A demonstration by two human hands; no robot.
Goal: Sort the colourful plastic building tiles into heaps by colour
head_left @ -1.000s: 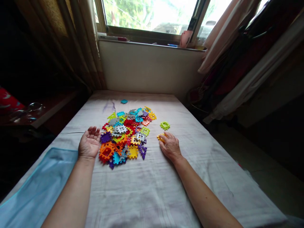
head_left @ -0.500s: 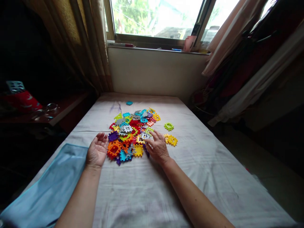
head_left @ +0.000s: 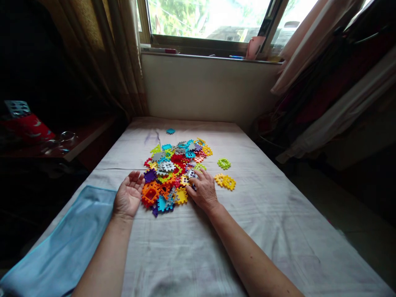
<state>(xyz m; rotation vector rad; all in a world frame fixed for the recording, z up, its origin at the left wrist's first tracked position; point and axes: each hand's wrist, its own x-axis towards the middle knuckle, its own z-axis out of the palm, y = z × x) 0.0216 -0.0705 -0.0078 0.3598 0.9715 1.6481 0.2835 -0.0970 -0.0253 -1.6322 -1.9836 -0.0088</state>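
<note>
I cannot tell whether the right hand [head_left: 202,189] grips any toothed plastic tiles [head_left: 150,193]; pulling rightward could scatter overlapping ones, as the left hand [head_left: 127,198] lies open, palm up.

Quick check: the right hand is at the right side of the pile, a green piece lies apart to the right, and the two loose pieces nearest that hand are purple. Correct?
Not quite: the head view shows that the two loose pieces are yellow, not purple. The right hand is at the pile's right side, and the green piece lies apart to the right.
</note>
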